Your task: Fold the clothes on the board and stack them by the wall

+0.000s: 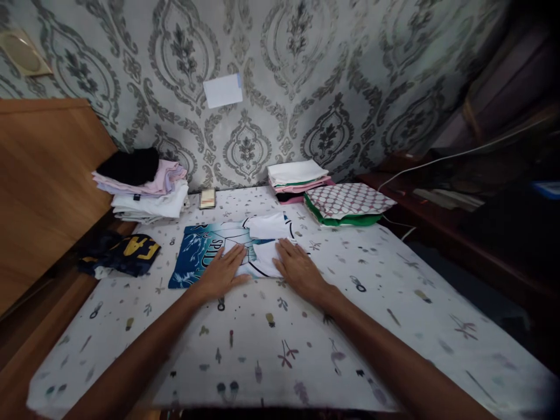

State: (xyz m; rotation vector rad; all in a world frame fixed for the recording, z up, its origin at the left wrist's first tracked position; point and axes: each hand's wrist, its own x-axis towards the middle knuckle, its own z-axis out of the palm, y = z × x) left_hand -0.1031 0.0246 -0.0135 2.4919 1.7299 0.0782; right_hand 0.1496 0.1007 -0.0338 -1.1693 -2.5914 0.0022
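Observation:
A blue and white printed T-shirt [190, 256] lies spread on the patterned sheet, its white sleeves [269, 226] folded inward at the right end. My left hand [222, 271] rests flat on the shirt's near edge by the printed lettering, fingers stretched out. Flat on the near white sleeve and the edge beside it lies my right hand [300, 265], its fingers extended. Neither hand grips the cloth. Part of the shirt is hidden under both hands.
Folded clothes [151, 195] are stacked at the back left, with a dark garment with yellow print [140, 254] nearer. Two more piles, one of white and pink cloth [297, 174], one checkered and green [350, 201], stand back right. A small card-like box [207, 198] lies by the wall.

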